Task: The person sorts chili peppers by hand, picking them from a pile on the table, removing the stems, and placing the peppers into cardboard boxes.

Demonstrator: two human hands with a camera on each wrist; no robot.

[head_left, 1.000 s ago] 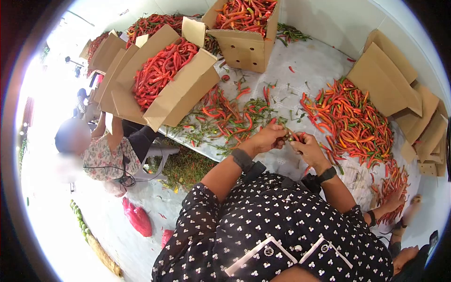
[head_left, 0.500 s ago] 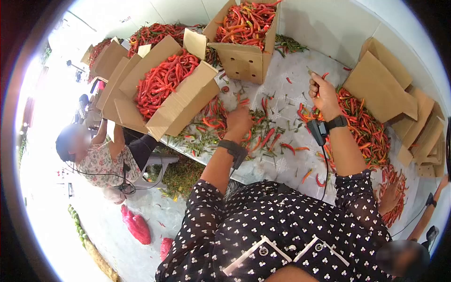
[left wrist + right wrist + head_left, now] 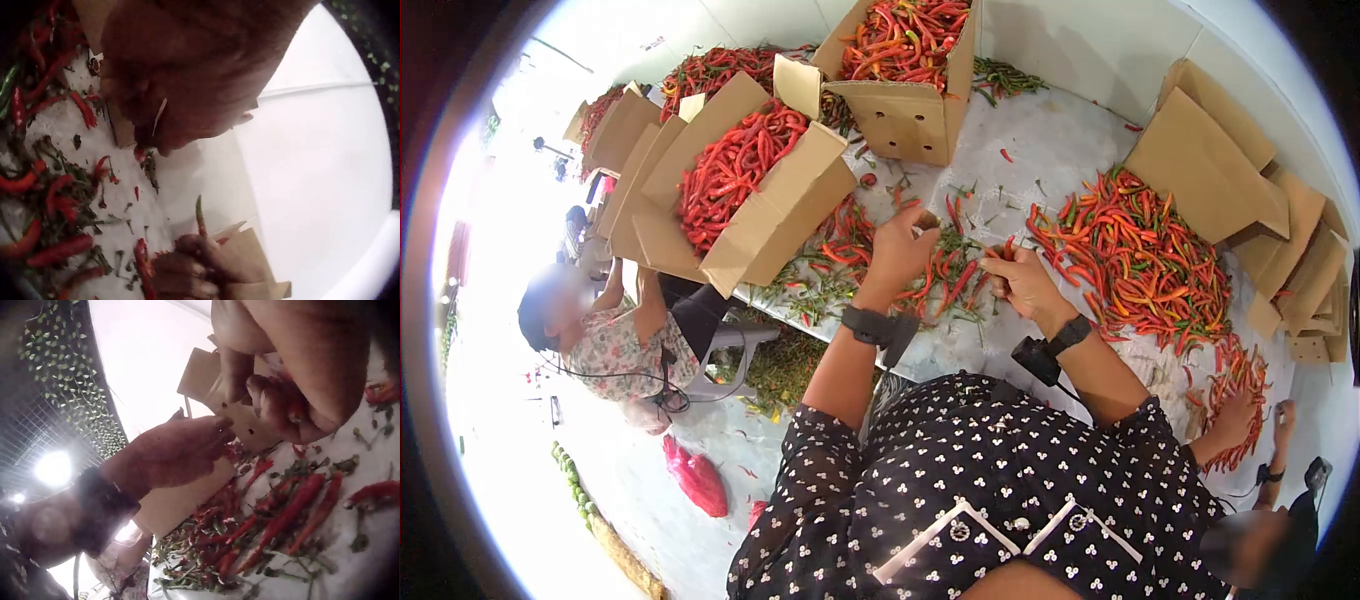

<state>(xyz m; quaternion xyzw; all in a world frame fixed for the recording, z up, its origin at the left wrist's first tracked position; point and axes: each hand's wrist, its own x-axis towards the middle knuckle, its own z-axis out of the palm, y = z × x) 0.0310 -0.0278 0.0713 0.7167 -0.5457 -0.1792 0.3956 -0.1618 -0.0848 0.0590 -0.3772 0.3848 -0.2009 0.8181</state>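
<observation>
My right hand is over the table near the middle. Its fingers curl round red chillies, and a green-ended chilli pokes up from it in the left wrist view. To its left, my left hand hovers above the loose chillies and stems. A gap shows between its thumb and forefinger; nothing shows there. In the right wrist view the left hand has its fingers together, pointing towards my right hand. A large heap of red, orange and green chillies lies right of my right hand.
An open carton of red chillies stands at left, another carton behind. Folded cardboard leans at the back right. A seated person is at left. Another person's hand touches chillies at right. A pink bag lies on the floor.
First my hands were together at a chilli. Then they parted, the right reaching towards the heap's far left side with a chilli. Now the right is back near the middle, the left still over the stems.
</observation>
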